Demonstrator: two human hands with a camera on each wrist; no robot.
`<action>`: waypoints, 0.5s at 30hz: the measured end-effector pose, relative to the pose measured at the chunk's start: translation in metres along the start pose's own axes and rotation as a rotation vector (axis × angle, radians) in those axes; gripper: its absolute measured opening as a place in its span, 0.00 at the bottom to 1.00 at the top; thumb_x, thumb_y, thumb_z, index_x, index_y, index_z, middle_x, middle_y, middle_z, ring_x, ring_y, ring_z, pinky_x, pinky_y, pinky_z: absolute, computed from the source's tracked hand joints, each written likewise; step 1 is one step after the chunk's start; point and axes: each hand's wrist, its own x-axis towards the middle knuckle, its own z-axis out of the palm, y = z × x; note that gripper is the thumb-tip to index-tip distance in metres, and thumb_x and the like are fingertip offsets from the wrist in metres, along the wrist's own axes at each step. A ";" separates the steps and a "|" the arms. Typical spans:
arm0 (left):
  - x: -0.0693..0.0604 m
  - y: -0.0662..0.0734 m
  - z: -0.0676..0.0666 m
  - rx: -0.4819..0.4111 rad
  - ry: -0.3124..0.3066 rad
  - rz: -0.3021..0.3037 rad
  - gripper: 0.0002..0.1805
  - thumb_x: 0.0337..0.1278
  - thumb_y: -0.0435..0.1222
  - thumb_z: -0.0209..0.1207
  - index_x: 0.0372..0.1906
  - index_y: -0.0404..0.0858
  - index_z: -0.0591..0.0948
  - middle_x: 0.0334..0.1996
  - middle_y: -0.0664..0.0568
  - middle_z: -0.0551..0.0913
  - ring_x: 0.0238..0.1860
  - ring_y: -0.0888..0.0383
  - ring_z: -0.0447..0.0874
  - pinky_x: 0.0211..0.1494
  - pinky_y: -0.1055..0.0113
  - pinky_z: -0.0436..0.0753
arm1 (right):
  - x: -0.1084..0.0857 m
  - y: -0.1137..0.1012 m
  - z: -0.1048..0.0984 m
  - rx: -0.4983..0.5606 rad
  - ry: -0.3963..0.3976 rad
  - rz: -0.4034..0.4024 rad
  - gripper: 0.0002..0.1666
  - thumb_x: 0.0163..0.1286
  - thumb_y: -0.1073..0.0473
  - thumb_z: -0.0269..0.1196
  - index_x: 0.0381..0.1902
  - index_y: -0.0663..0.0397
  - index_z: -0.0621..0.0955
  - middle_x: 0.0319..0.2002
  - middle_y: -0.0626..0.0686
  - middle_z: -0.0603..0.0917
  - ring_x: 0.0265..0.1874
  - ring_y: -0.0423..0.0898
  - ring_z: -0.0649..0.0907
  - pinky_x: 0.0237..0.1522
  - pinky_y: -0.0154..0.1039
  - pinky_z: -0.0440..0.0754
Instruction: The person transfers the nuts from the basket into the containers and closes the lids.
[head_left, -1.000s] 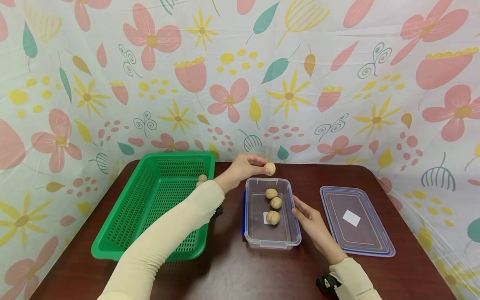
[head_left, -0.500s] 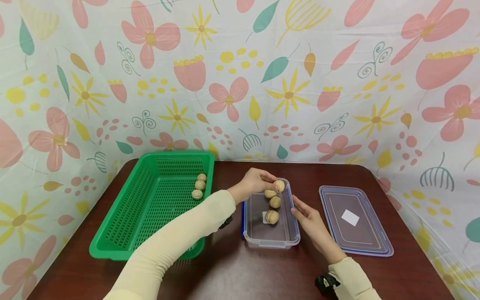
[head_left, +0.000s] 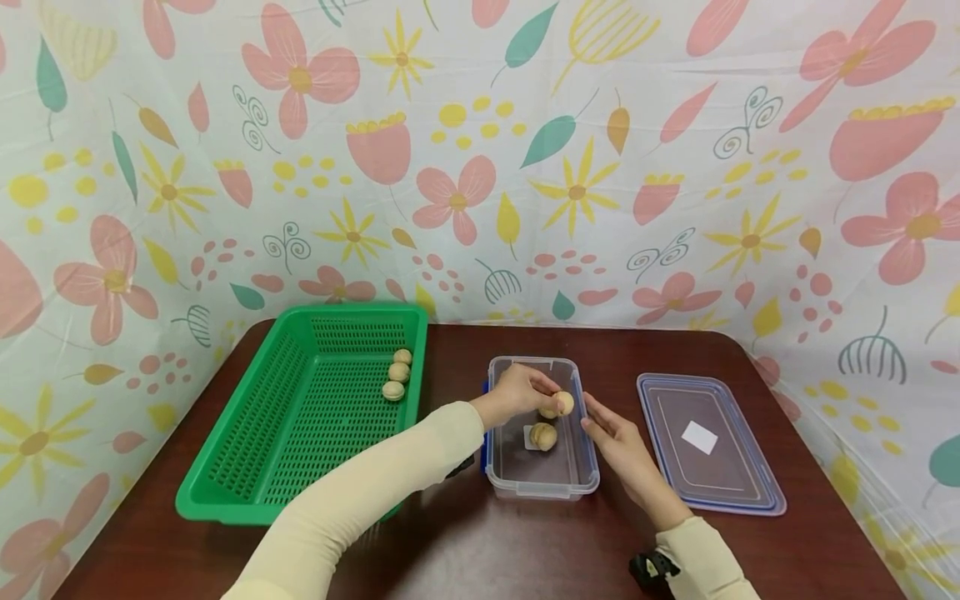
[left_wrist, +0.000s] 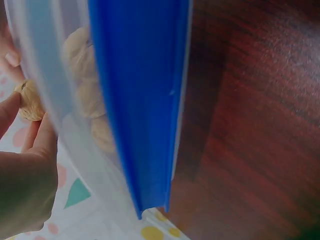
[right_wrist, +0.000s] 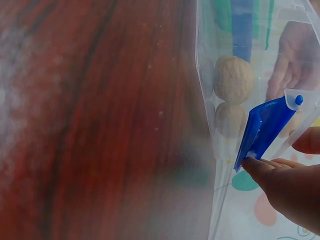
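In the head view, my left hand (head_left: 519, 393) pinches a walnut (head_left: 565, 404) between thumb and fingertips, inside the rim of a clear plastic box (head_left: 542, 487). The left wrist view shows this walnut (left_wrist: 31, 104) above the box's rim. Other walnuts (head_left: 543, 436) lie on the box floor, some partly hidden by my fingers. At the box's right side is my right hand (head_left: 628, 454), fingers extended against the outside. Its fingertips touch a blue latch flap (right_wrist: 266, 124) in the right wrist view, with the thumb apart from them.
A green perforated basket (head_left: 318, 421) stands to the left, with a row of 3 walnuts (head_left: 399, 372) along its right wall. On the right, a clear blue-edged lid (head_left: 712, 475) with a white label lies flat on the brown table (head_left: 510, 550). Patterned cloth (head_left: 457, 200) hangs behind.
My left hand has carried the walnut from behind the box's far edge, forward and down into the box. The right hand has stayed at the box's side.
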 end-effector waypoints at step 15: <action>0.004 -0.009 0.010 -0.024 -0.012 0.008 0.12 0.48 0.31 0.72 0.40 0.34 0.87 0.32 0.52 0.87 0.33 0.62 0.84 0.39 0.69 0.84 | 0.000 0.000 -0.001 -0.012 0.001 0.004 0.31 0.76 0.63 0.52 0.73 0.62 0.60 0.71 0.60 0.61 0.70 0.50 0.62 0.67 0.44 0.60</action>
